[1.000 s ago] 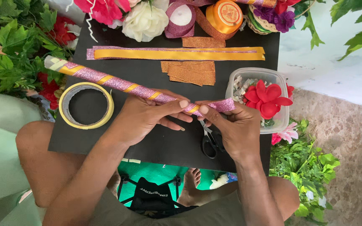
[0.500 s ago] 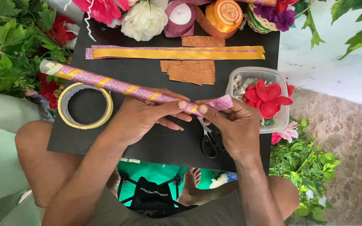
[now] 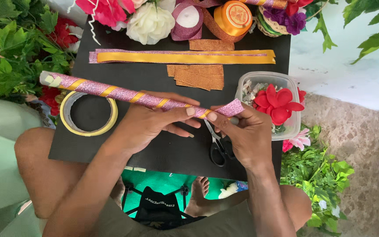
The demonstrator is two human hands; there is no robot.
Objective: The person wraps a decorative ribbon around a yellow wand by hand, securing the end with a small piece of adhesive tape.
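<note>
A long stick (image 3: 110,91) wrapped in spiralling pink glitter and gold ribbon lies slanted above a black board (image 3: 154,79). My left hand (image 3: 152,120) grips the stick near its right end. My right hand (image 3: 242,131) pinches the loose pink glitter ribbon end (image 3: 230,108) at the stick's tip, thumb against the left thumb. Black scissors (image 3: 218,147) lie on the board just under my right hand.
A yellow tape roll (image 3: 88,113) lies at the left. Gold and pink ribbon strips (image 3: 185,57), brown glitter pieces (image 3: 198,77), ribbon spools (image 3: 233,17), a white rose (image 3: 150,22) and a clear tub with a red flower (image 3: 277,103) surround the board. Green leaves flank both sides.
The stick's left end has dipped slightly toward the tape roll, and the pink ribbon end has been pulled a bit further out at the tip. Both hands keep their hold.
</note>
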